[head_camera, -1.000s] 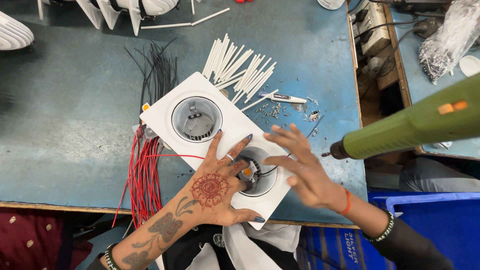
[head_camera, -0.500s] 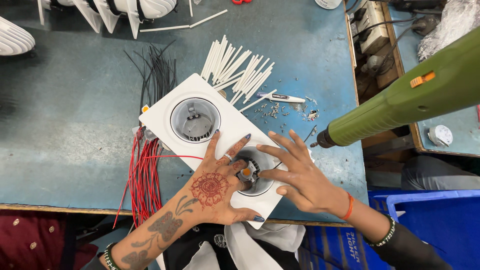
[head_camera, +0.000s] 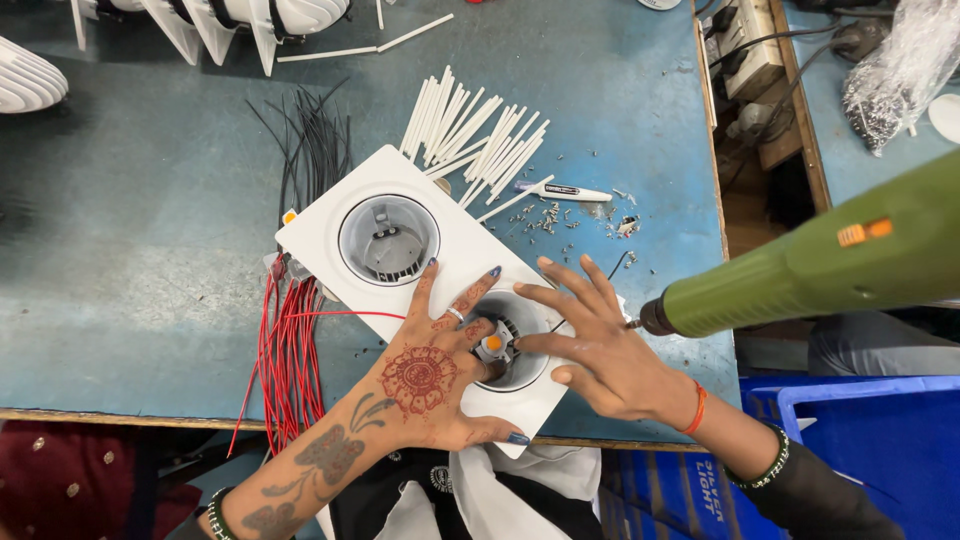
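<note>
Left hand (head_camera: 430, 385) lies flat on the white housing (head_camera: 440, 290), fingers spread, thumb and forefinger tips meeting on a small orange-centred part (head_camera: 493, 343) inside the nearer round well (head_camera: 515, 345). Right hand (head_camera: 600, 360) comes in from the other side, fingers fanned, thumb pressed against the same part. Neither hand is closed around anything; both pinch or steady at fingertip only.

Risk, judged: part is small and held by tips alone, so it could slip and drop into the well or seat tilted. The housing overhangs the bench edge (head_camera: 150, 415) at its near corner; a hard press there could tip it.

Green driver (head_camera: 810, 275) hangs just right of the right hand, bit tip close to the knuckles; a swing could strike them.

Around: second well (head_camera: 388, 240) open, nothing in it. Red wires (head_camera: 285, 350) run under the housing's left side, one across its face toward the left hand; could snag. Black wires (head_camera: 315, 150) and white tubes (head_camera: 475, 130) behind. Loose screws (head_camera: 545, 215) and a pen (head_camera: 575, 192) lie well clear.
</note>
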